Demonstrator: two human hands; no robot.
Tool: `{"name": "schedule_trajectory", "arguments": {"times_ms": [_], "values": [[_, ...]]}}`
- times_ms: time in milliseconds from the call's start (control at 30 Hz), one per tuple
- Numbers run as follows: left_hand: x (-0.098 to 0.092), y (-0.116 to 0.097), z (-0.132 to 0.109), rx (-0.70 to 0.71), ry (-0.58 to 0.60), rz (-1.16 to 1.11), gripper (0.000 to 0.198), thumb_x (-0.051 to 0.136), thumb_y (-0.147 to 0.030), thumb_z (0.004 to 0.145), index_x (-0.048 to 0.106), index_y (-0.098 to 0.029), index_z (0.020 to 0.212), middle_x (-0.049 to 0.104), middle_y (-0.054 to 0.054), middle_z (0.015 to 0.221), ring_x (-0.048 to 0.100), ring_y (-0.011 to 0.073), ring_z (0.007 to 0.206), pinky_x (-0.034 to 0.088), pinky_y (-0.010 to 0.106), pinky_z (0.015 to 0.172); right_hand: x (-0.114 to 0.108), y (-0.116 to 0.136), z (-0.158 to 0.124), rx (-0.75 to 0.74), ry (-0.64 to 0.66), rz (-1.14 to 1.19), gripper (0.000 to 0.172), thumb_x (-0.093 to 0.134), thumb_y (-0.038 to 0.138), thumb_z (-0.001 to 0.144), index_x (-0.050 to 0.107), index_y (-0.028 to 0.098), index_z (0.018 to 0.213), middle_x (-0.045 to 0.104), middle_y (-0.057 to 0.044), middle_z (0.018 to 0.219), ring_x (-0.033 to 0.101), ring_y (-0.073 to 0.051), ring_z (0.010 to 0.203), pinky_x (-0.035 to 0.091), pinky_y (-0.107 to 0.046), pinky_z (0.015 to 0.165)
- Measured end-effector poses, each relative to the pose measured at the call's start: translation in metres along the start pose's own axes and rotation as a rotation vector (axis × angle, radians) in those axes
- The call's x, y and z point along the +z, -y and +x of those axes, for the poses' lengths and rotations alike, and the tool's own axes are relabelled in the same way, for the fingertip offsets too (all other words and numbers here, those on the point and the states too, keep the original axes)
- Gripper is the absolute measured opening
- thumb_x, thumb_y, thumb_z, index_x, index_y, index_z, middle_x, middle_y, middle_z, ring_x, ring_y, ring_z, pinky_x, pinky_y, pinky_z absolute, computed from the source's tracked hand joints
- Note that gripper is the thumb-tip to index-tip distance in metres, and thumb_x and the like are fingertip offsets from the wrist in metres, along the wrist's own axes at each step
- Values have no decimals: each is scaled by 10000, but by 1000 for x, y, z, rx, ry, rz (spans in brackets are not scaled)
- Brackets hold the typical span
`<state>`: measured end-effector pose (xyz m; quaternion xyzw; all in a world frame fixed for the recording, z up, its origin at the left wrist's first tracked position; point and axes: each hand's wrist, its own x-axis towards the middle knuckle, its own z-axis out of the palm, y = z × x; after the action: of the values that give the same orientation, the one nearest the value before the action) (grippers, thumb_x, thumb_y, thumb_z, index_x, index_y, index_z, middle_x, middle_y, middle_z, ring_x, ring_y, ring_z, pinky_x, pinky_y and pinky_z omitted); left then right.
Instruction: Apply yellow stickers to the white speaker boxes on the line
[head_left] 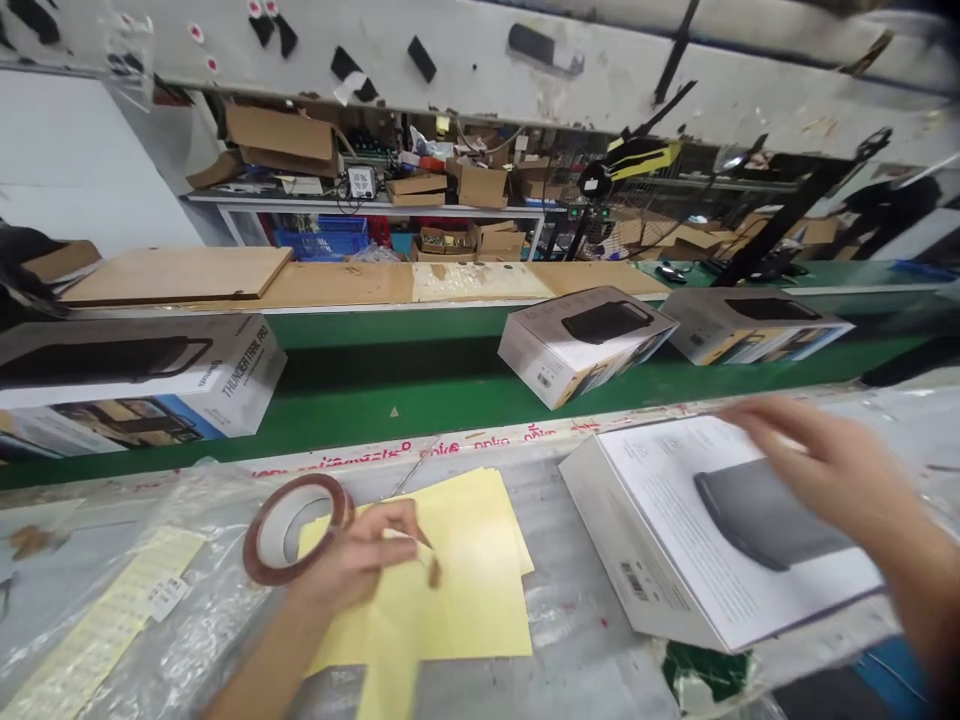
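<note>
The step seems to be handling a yellow strip point(391, 665); the next move needs a gentle pinch. The left hand point(352, 562) has its fingers pinched together on it. The right hand point(829, 470) stretches its fingers over a white box point(667, 530) on the table point(566, 625); touching is unclear.

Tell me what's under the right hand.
The near white box: printed text and a dark product picture show on its top. The right hand covers part of that face; print beneath it, and anything inside the box, can't be seen.
</note>
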<state>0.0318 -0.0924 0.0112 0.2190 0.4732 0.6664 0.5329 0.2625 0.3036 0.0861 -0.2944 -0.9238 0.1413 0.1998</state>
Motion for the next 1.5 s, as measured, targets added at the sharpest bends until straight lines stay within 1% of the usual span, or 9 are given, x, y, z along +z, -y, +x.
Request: {"name": "schedule_trajectory", "arguments": {"times_ms": [67, 233, 333, 433, 567, 700, 800, 1233, 1500], "values": [[-19, -8, -7, 7, 30, 35, 284, 808, -382, 760, 609, -181, 740, 727, 69, 702, 683, 218, 671, 463, 295, 655, 32, 41, 46, -170, 336, -72, 279, 473, 218, 877, 744, 155, 903, 735, -160, 1030, 672, -266, 952, 463, -399, 862], [-26, -1, -18, -36, 285, 386, 236, 778, -404, 779, 706, -182, 813, 752, 82, 871, 693, 231, 809, 481, 297, 730, 86, 95, 120, -271, 518, -102, 211, 589, 114, 710, 748, 184, 830, 750, -83, 986, 680, -291, 963, 498, -392, 925], [-39, 2, -25, -93, 337, 423, 237, 782, -421, 748, 722, -199, 804, 736, 55, 837, 654, 204, 786, 453, 268, 695, 84, 125, 82, -322, 477, -129, 202, 603, 129, 736, 716, 172, 899, 697, -132, 1070, 632, -337, 1062, 468, -470, 993], [-52, 6, -26, -53, 324, 401, 250, 764, -440, 752, 704, -200, 783, 706, 41, 791, 625, 195, 758, 437, 271, 691, 83, 172, 0, -490, 425, 45, 201, 530, 154, 860, 626, 211, 1027, 617, -129, 1106, 623, -276, 998, 525, -429, 905], [-53, 19, -18, -63, 431, 441, 226, 762, -411, 742, 686, -199, 764, 697, 32, 775, 618, 190, 730, 424, 278, 673, 133, 220, -78, -699, 435, 506, 288, 450, 31, 873, 503, 236, 1068, 557, -86, 1025, 598, -193, 906, 553, -311, 758], [-52, 27, -12, -104, 438, 466, 227, 769, -405, 714, 688, -200, 768, 727, 45, 814, 625, 196, 731, 405, 283, 642, 203, 220, -73, -725, 285, 526, 329, 417, -9, 836, 477, 234, 1049, 535, -70, 977, 572, -200, 900, 536, -320, 724], [-55, 27, -12, -93, 430, 471, 228, 756, -409, 712, 686, -200, 770, 734, 48, 829, 613, 193, 713, 375, 286, 610, 224, 213, -57, -837, 316, 426, 362, 407, -22, 816, 473, 222, 1075, 544, -78, 997, 570, -203, 911, 545, -324, 728], [-60, 27, -10, -88, 449, 442, 275, 774, -441, 739, 685, -187, 796, 736, 58, 857, 618, 201, 743, 417, 304, 667, 223, 213, -58, -948, 291, 452, 424, 413, -13, 729, 477, 207, 1086, 567, -75, 946, 568, -196, 830, 544, -302, 650], [-59, 28, -10, -118, 404, 407, 242, 775, -399, 720, 678, -187, 785, 724, 48, 833, 648, 216, 783, 442, 303, 689, 195, 200, -67, -1005, 356, 155, 442, 467, 77, 842, 561, 107, 1272, 416, -206, 1487, 297, -346, 1450, 436, -545, 1102]]}}
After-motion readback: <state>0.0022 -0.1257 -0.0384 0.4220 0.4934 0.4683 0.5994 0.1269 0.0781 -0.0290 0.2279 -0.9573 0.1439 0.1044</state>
